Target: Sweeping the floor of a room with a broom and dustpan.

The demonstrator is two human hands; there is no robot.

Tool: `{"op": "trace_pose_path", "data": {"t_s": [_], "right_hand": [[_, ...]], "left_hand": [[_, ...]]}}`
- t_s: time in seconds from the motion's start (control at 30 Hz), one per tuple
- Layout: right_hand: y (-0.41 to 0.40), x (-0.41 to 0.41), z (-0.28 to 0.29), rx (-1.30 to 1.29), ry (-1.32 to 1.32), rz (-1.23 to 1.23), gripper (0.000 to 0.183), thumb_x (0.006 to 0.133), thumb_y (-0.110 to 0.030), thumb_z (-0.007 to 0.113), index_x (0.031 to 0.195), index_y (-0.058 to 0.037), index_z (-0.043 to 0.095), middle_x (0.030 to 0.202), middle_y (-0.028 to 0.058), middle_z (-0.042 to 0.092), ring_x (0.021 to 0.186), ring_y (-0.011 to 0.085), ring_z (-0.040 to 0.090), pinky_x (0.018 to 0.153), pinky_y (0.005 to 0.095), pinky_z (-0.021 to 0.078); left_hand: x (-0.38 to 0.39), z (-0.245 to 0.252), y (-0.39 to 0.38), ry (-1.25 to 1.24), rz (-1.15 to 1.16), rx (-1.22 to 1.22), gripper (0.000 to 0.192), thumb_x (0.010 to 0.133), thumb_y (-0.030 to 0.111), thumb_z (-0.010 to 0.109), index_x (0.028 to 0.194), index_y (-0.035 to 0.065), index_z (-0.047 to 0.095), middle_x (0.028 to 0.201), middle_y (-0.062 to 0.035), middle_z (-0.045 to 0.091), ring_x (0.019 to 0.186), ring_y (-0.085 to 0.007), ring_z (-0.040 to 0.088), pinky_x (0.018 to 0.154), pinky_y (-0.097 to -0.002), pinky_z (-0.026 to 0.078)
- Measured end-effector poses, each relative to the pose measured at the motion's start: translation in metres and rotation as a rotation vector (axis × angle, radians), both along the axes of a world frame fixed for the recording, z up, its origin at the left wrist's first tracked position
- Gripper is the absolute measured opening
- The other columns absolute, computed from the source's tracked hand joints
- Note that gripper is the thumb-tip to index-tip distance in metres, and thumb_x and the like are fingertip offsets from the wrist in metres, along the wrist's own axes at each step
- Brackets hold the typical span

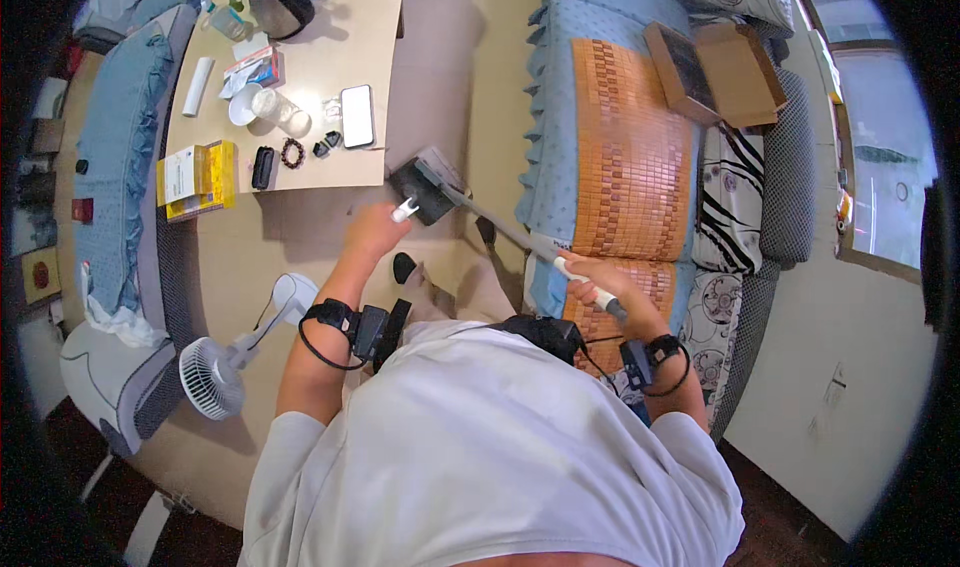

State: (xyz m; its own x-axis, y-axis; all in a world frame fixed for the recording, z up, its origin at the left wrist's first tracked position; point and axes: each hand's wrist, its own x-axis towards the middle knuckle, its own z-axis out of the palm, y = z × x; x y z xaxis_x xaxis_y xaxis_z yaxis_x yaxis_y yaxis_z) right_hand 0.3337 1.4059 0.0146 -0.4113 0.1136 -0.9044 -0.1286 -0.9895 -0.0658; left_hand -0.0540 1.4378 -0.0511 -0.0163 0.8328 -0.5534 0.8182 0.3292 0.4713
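My right hand (604,278) is wrapped around the white grip of a broom (510,229) with a grey stick. The stick slants down and away to the left, toward the floor. At its lower end a dark dustpan (424,196) is in view near the table's corner, partly blurred, and the broom's bristles are hard to make out against it. My left hand (375,229) is closed on a white-ended handle (405,209), seemingly the dustpan's upright handle, seen nearly end-on. My feet in dark slippers (404,268) stand just behind the dustpan.
On the left a table (337,49) bears a kettle (280,4), a glass jar (281,109), a phone (357,117) and a bracelet (292,152). A white fan (212,378) stands by my left arm. At right is a sofa (559,117) with a bamboo mat (630,154) and an open cardboard box (739,76).
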Motion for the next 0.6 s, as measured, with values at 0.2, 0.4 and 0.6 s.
{"op": "trace_pose_path", "data": {"t_s": [0.2, 0.4, 0.6], "right_hand": [[-0.041, -0.041, -0.002, 0.273, -0.247, 0.064, 0.056, 0.091, -0.018, 0.046, 0.139, -0.0189, 0.019, 0.066, 0.0028, 0.041, 0.046, 0.0074, 0.037, 0.039, 0.021, 0.0339], [-0.053, -0.066, -0.058, 0.338, -0.607, 0.233, 0.054, 0.089, -0.018, 0.045, 0.138, -0.0196, 0.022, 0.06, 0.0, 0.038, 0.044, 0.0058, 0.037, 0.036, 0.0204, 0.0343], [-0.082, -0.079, -0.028, -0.014, -0.293, -0.08, 0.043, 0.091, -0.018, 0.044, 0.131, -0.0225, 0.029, 0.06, 0.0007, 0.038, 0.043, 0.0055, 0.035, 0.035, 0.0179, 0.0321]], "left_hand": [[-0.024, 0.007, -0.046, -0.023, -0.009, -0.024, 0.025, 0.069, 0.034, 0.059, 0.08, 0.011, 0.065, 0.074, -0.0146, 0.063, 0.069, -0.0324, 0.061, 0.061, -0.0418, 0.048], [-0.04, 0.001, -0.064, 0.023, -0.112, 0.037, 0.023, 0.069, 0.031, 0.06, 0.079, 0.0104, 0.065, 0.075, -0.0149, 0.063, 0.07, -0.0337, 0.061, 0.062, -0.0436, 0.048], [-0.041, 0.001, -0.072, -0.011, -0.05, -0.046, 0.022, 0.069, 0.028, 0.06, 0.08, 0.01, 0.065, 0.077, -0.0157, 0.063, 0.072, -0.0343, 0.061, 0.066, -0.044, 0.048]]}}
